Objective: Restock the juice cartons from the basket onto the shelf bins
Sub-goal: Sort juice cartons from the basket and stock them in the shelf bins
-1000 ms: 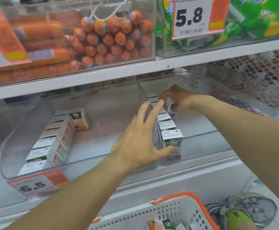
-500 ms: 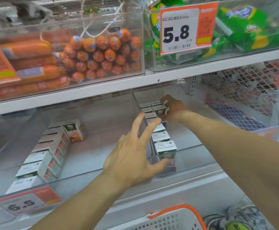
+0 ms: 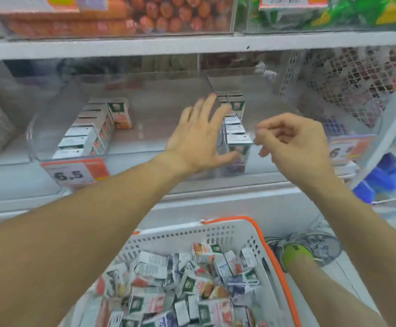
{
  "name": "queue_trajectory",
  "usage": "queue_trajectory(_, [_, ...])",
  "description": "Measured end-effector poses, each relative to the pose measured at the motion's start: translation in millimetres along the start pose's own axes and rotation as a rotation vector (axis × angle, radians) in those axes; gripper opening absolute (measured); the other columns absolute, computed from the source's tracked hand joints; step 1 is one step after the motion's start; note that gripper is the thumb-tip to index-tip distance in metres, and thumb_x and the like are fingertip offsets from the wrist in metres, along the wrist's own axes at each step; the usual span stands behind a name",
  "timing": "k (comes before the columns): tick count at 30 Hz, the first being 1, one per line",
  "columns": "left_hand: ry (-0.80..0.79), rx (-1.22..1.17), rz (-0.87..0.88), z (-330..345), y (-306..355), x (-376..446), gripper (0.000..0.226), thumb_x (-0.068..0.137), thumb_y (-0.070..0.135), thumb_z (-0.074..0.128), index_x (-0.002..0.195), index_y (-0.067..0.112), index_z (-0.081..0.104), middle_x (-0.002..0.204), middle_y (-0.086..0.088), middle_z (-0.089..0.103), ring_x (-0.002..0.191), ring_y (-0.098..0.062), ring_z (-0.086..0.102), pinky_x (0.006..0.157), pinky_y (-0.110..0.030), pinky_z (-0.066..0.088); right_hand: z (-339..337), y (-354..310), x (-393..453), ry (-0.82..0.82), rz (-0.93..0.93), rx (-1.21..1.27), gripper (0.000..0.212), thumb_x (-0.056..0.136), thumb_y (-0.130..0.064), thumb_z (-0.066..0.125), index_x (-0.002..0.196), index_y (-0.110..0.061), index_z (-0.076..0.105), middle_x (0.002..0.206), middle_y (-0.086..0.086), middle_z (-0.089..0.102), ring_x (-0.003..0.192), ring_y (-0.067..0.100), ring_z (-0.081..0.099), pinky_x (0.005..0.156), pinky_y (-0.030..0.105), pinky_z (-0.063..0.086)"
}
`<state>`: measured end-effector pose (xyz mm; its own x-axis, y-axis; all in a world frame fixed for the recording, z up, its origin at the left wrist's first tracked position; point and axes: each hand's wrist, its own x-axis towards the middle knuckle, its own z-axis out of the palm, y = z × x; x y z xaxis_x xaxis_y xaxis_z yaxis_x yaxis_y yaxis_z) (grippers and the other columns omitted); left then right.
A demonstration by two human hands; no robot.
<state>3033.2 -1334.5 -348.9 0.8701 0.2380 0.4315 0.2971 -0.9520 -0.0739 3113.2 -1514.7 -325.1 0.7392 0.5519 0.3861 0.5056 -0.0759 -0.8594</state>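
Observation:
A row of small green-and-white juice cartons [image 3: 235,129] stands along the left wall of the right clear bin [image 3: 286,109]. A second carton row [image 3: 86,135] fills the left side of the left clear bin [image 3: 149,135]. My left hand [image 3: 199,138] is spread flat at the divider between the bins, its thumb touching the front carton of the right row. My right hand [image 3: 291,142] hovers in front of the right bin, fingers loosely curled and holding nothing. Below, the white basket with an orange rim [image 3: 274,241] holds several loose cartons [image 3: 180,291].
An orange 6.5 price tag [image 3: 74,172] hangs on the left bin's front and another tag [image 3: 347,147] on the right. Sausages [image 3: 121,17] and green packs [image 3: 345,13] fill the shelf above. A wire mesh basket [image 3: 357,79] sits at the right. A shoe [image 3: 310,246] stands beside the basket.
My right hand has let go of the carton at the back of the right row and pulled out toward me, empty. The view tilted down, showing the basket. My left hand stayed at the divider.

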Motion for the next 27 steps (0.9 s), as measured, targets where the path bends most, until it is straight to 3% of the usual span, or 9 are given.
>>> queue_trajectory(5, [0.359,-0.188,0.173,-2,21,-65,0.034,0.074,0.022,0.064,0.104,0.006,0.064,0.123,-0.018,0.058,0.116,-0.037,0.052,0.093,-0.045,0.037,34,60,-110,-0.204,0.282,0.095,0.018,0.089,-0.006,0.068,0.076,-0.018,0.071,0.067,0.004,0.072,0.055,0.015,0.065,0.052,0.019,0.048])
queue_trajectory(9, [0.038,-0.391,0.11,51,22,-164,0.012,0.08,0.012,0.062,0.092,0.012,0.062,0.1,-0.004,0.059,0.097,-0.026,0.055,0.083,-0.042,0.044,63,124,-165,-0.536,0.374,-0.059,0.013,0.09,-0.012,0.066,0.082,-0.02,0.072,0.076,0.0,0.071,0.063,0.009,0.065,0.068,0.032,0.056])
queue_trajectory(12, [-0.345,-0.405,-0.164,96,12,-243,0.019,0.089,0.022,0.059,0.107,0.021,0.061,0.112,0.004,0.057,0.111,-0.016,0.05,0.1,-0.04,0.041,76,149,-191,-0.759,0.39,-0.165,0.009,0.095,-0.01,0.059,0.097,-0.011,0.068,0.088,0.002,0.069,0.06,0.002,0.056,0.06,0.02,0.05])
queue_trajectory(14, [-0.486,-0.414,-0.356,118,1,-285,0.028,0.089,0.025,0.061,0.116,0.022,0.059,0.12,0.004,0.054,0.115,-0.016,0.049,0.102,-0.038,0.04,83,162,-202,-0.866,0.377,-0.248,0.013,0.096,-0.012,0.055,0.1,-0.011,0.067,0.092,0.002,0.069,0.058,-0.003,0.053,0.054,0.011,0.042])
queue_trajectory(17, [-0.633,-0.352,-0.506,137,-15,-323,0.046,0.085,0.027,0.064,0.13,0.02,0.053,0.131,-0.001,0.048,0.12,-0.022,0.047,0.103,-0.04,0.041,97,177,-209,-0.936,0.379,-0.361,0.013,0.093,-0.02,0.059,0.105,-0.017,0.065,0.107,0.0,0.068,0.087,0.005,0.064,0.078,0.025,0.053])
queue_trajectory(19, [-0.667,-0.327,-0.564,145,-22,-334,0.06,0.082,0.024,0.066,0.139,0.019,0.047,0.142,-0.004,0.04,0.13,-0.026,0.041,0.109,-0.042,0.037,112,178,-208,-0.92,0.407,-0.382,0.024,0.094,-0.02,0.059,0.117,-0.016,0.062,0.118,0.003,0.064,0.1,0.019,0.064,0.094,0.035,0.051])
queue_trajectory(22, [-0.647,-0.39,-0.62,154,-28,-338,0.072,0.085,0.022,0.066,0.149,0.019,0.034,0.154,-0.003,0.026,0.138,-0.028,0.036,0.115,-0.045,0.032,134,178,-205,-0.877,0.401,-0.381,0.046,0.094,-0.015,0.058,0.14,-0.017,0.048,0.143,0.002,0.042,0.11,0.025,0.06,0.101,0.029,0.043])
queue_trajectory(25, [-0.631,-0.496,-0.668,161,-30,-336,0.071,0.09,0.02,0.064,0.151,0.018,0.03,0.157,-0.001,0.02,0.109,-0.03,0.06,0.109,-0.043,0.041,150,189,-208,-0.914,0.386,-0.4,0.064,0.092,-0.008,0.06,0.15,-0.02,0.034,0.157,-0.001,0.026,0.12,0.032,0.057,0.106,0.03,0.039])
queue_trajectory(27, [-0.57,-0.533,-0.695,165,-28,-336,0.063,0.09,0.016,0.062,0.148,0.013,0.035,0.153,-0.003,0.024,0.107,-0.025,0.059,0.106,-0.041,0.045,156,194,-211,-0.94,0.401,-0.428,0.075,0.09,-0.004,0.06,0.153,-0.024,0.026,0.161,-0.002,0.019,0.127,0.031,0.052,0.106,0.034,0.042])
